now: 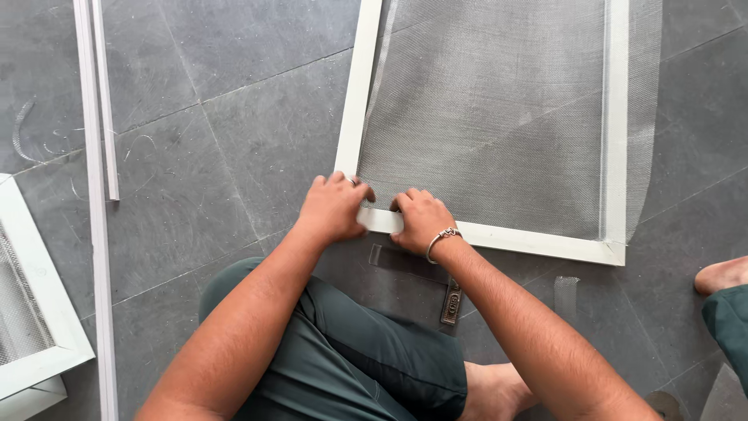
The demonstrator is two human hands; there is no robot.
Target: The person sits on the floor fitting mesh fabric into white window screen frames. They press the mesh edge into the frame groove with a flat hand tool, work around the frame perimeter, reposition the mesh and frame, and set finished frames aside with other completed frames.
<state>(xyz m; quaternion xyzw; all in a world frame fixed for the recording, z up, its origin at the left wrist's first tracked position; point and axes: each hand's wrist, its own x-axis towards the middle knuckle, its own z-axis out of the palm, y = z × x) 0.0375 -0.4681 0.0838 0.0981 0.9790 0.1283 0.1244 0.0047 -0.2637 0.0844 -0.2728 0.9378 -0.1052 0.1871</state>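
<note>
Both hands pressing down on the white frame (pixel 483 234) at its near-left corner — left hand (pixel 333 209) and right hand (pixel 421 221) flat, fingers curled over the rail. Looks like seating the grey mesh (pixel 483 109) — next move needs steady pressure along the edge. Mesh overhangs the right rail, loose.

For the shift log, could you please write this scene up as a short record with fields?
Setting: grey tile floor
Left hand: pressing on the white frame at its near left corner
Right hand: pressing on the frame's near rail, beside the left hand; bracelet on the wrist
Mesh: grey, lying over the frame, overhanging its right side
Nearby: white strips at left, second frame at far left, another person's foot at right
</note>
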